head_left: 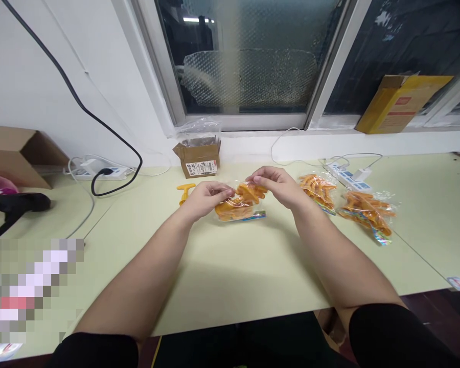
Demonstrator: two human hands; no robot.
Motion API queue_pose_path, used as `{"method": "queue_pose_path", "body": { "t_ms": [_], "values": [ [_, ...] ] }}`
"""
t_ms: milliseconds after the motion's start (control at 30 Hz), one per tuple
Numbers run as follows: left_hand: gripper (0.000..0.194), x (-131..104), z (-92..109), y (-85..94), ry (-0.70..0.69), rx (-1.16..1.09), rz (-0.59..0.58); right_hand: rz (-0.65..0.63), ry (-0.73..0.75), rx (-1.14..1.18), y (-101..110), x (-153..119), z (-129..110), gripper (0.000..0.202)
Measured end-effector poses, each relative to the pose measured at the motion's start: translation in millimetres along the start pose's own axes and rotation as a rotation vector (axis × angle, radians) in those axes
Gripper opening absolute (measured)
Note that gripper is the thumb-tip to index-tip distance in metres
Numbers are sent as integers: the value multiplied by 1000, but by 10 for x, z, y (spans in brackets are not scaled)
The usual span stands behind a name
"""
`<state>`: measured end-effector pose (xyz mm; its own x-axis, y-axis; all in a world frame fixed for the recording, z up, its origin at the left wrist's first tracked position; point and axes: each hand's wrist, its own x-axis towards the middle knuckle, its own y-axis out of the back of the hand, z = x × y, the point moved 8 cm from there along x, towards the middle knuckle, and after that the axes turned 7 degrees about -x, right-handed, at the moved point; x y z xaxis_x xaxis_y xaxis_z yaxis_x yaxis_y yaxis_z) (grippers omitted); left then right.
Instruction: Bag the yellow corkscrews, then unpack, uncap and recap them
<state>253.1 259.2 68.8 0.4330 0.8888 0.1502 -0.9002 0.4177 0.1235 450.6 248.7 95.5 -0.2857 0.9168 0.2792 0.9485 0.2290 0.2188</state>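
Black sleeves (99, 350) end on bare forearms (145, 276) that stretch across a pale surface (233, 286). Ahead, both hands meet at a clear bag (235, 212) of orange pieces (249, 193), near the middle of the surface. The left hand (205, 199) has its grip pinched closed on the bag's left side, thumb against forefinger. The right hand (278, 185) has its grip closed on the bag's upper right, fingers bent. Whether the bag's underside touches the surface, I cannot tell.

To the right lie two more filled bags, a third bag (366, 209) farther right and a second bag (316, 189) nearer the right hand. Just beyond the left hand lies a loose T-shaped piece (185, 191).

Farther back, a small carton (199, 162) stands near the wall, clear plastic at its top. A black cable (85, 108) loops down to the left power strip (118, 174); the right power strip (347, 177) sits behind the bags. Beyond, a yellow box (404, 105) leans at the window (245, 30).
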Motion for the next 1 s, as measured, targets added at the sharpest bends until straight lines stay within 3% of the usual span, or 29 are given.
{"method": "queue_pose_path", "body": {
  "t_ms": [233, 467, 600, 700, 1000],
  "values": [
    [51, 16, -132, 27, -10, -70, 142, -93, -12, -1, -75, -28, -4, 34],
    [48, 5, 17, -14, -192, 66, 102, -206, 7, -15, -82, -24, 13, 51],
    [54, 25, -81, -73, -126, 32, 20, -136, -64, -46, -3, 17, 157, 44],
    [55, 34, -153, -91, -65, 24, -19, -163, -86, -42, -20, 22, 198, 38],
    [45, 26, -205, -37, 30, -161, -2, -114, -76, 61, 19, 0, 107, 40]
  ]
}}
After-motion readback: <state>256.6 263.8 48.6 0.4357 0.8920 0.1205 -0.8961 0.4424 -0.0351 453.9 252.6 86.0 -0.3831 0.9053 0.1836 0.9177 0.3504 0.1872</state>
